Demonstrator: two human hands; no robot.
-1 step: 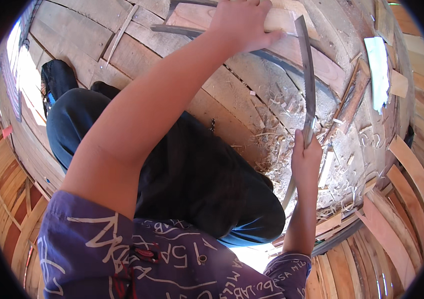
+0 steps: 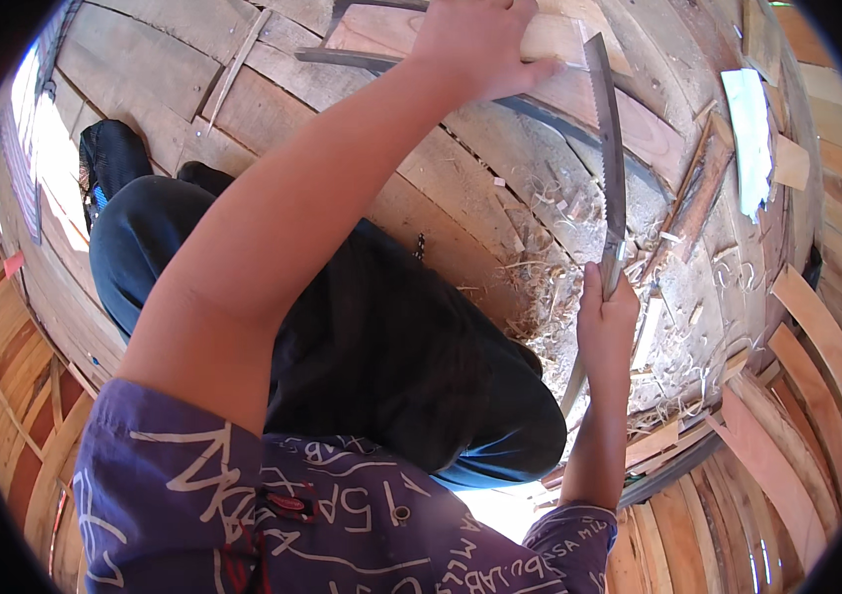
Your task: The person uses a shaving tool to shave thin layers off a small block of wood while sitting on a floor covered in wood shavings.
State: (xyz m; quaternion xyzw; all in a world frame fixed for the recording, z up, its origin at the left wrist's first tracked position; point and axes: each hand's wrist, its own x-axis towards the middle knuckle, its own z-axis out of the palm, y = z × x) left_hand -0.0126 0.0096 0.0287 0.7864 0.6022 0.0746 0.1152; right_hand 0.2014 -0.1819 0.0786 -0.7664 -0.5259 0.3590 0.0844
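The right hand [image 2: 607, 322] is closed in a fist around the handle of a saw [image 2: 607, 129], low at the right of the view, with the thumb side up and the forearm coming in from the lower edge below it. From that grip the blade runs straight up and away, its toothed edge facing left, and its tip reaches a pale wood strip [image 2: 564, 40] near the top edge. The left hand [image 2: 475, 40] lies palm down on that strip with the fingers curled over its far edge and pressed together, just left of the blade; the bare left arm crosses the picture slantwise from the purple sleeve [image 2: 243, 495] at the bottom. So the saw stands between the two hands, its handle in the right one and its upper end beside the left one, though whether the teeth touch the wood there cannot be told. Under the blade lies a grey, worn patch of the plank floor [image 2: 273, 109], strewn with shavings [image 2: 540, 287] and small offcuts. The person's dark trouser legs [image 2: 381, 337] fill the middle, folded between the arms. A white flat piece [image 2: 749, 134] lies at the upper right, well apart from both hands, and curved wooden slats [image 2: 817, 337] line the right rim
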